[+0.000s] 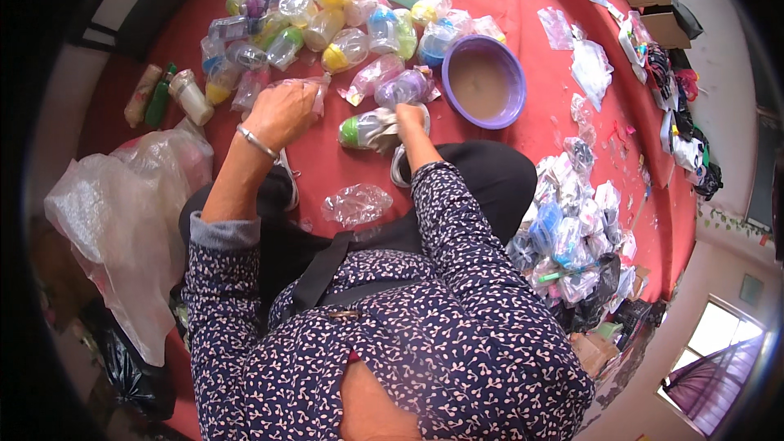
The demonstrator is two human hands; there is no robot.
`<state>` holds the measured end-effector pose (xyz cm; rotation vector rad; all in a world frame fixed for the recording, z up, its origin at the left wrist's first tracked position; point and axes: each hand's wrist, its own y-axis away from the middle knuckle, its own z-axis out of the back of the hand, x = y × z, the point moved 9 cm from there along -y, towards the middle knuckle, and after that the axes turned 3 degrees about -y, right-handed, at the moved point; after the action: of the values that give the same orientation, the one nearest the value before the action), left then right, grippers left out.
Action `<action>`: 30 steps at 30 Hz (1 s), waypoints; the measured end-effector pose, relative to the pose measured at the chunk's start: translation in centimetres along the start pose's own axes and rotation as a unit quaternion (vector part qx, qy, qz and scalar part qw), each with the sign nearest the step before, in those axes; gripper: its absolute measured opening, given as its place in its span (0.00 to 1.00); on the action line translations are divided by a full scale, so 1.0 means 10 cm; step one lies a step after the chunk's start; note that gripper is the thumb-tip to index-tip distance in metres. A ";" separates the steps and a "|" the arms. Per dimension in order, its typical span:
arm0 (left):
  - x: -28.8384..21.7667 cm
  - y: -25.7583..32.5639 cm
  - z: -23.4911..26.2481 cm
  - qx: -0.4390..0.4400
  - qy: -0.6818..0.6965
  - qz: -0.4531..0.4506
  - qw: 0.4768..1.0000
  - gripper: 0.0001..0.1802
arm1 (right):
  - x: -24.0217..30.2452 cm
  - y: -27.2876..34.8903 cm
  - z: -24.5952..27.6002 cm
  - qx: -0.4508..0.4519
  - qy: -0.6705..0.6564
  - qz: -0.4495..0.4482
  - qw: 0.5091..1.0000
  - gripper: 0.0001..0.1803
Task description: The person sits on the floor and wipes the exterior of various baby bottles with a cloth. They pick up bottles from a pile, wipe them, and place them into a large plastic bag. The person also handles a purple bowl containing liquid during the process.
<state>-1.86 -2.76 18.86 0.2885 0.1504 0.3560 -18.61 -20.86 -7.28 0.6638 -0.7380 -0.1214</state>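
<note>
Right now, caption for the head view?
Left hand on a plastic bag, right hand holding a green-capped bottle beside a purple bowl.

One purple bowl (483, 82), one silver bracelet (257, 143), two bare hands, and roughly two dozen wrapped bottles (347, 49).

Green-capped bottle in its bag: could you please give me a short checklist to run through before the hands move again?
1. Right hand on the green-capped bottle: ok, it touches the bottle's bag end.
2. Left hand on something: ok, it grips a clear bag by the pile.
3. Bottle lying flat on the red cloth: ok.
4. Purple basin clear of the hands: ok, it sits apart to the right.
5. Bottle's bag sealed or open: cannot tell.
6. Loose empty bag out of the way: ok, it lies nearer the person.
</note>
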 end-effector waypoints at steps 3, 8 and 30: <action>-0.06 0.08 0.00 -0.020 0.013 -0.016 1.000 0.22 | 0.01 0.03 0.19 -0.030 -0.057 -0.091 0.994 0.27; -0.18 0.10 0.08 -0.017 -0.011 -0.018 1.000 0.24 | -0.19 -0.73 -0.31 -0.008 -0.049 -0.044 0.998 0.36; -0.39 0.15 -0.22 0.086 -0.019 -0.019 0.996 0.25 | 0.44 0.25 -1.03 0.172 -0.227 0.118 0.951 0.35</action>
<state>-6.41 -2.27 17.59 0.4627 0.1486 0.2989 -8.84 -15.02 -8.89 0.8866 -1.2962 0.0812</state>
